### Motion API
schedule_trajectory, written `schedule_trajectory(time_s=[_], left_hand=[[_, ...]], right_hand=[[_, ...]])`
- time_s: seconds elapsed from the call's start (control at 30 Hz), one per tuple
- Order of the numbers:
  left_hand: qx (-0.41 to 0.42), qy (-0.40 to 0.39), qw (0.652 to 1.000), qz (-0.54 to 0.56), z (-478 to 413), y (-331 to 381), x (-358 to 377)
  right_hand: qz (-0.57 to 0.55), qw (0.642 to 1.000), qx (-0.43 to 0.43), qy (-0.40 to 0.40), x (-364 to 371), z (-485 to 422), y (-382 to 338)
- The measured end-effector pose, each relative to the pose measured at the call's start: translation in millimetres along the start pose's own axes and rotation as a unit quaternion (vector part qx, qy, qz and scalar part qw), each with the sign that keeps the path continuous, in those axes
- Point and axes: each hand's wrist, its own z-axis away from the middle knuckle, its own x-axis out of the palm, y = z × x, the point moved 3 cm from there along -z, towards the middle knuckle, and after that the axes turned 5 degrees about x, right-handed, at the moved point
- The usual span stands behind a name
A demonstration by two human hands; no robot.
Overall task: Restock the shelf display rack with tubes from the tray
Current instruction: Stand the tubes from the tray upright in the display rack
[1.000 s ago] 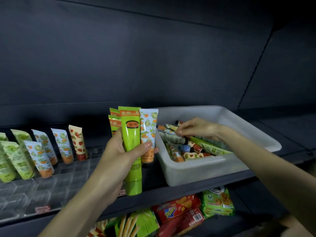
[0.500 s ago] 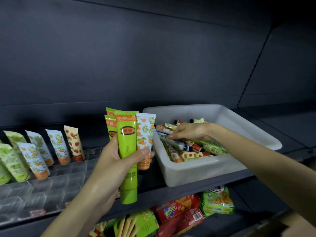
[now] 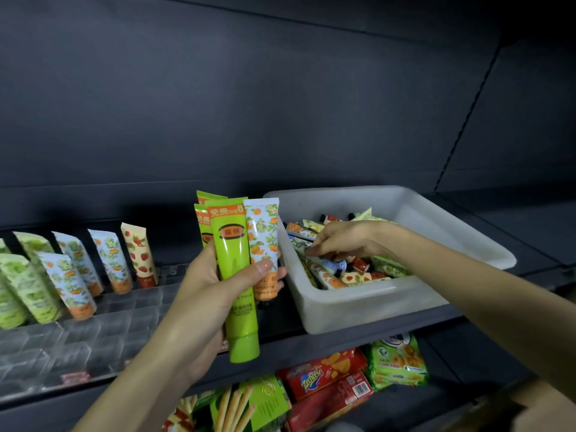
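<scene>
A single head-worn camera looks forward and down, close to the shelf.

Rack frnt slots free; tubes crowd L + back.

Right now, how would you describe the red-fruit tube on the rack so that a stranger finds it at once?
Find the clear rack left of the white tray. In its back row of standing tubes, take the last tube on the right, nearest the left hand. It alone is cream with red fruit and a red cap; its neighbour is pale blue with orange fruit.
</scene>
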Motion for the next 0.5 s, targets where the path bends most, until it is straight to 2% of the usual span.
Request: schedule_trajectory(time_s=[0.37, 0.5], left_hand=[[-0.040, 0.005, 0.999, 0.002, 4.1, 0.7, 7.7], [-0.062, 0.016, 0.997, 0.041, 6.7, 0.3, 9.9]], right_hand=[[-0.085, 0.996, 0.038, -0.012, -8.1, 14.7, 5.9], [-0.141, 0.988, 0.013, 0.062, -27.2, 43.9, -2.0]])
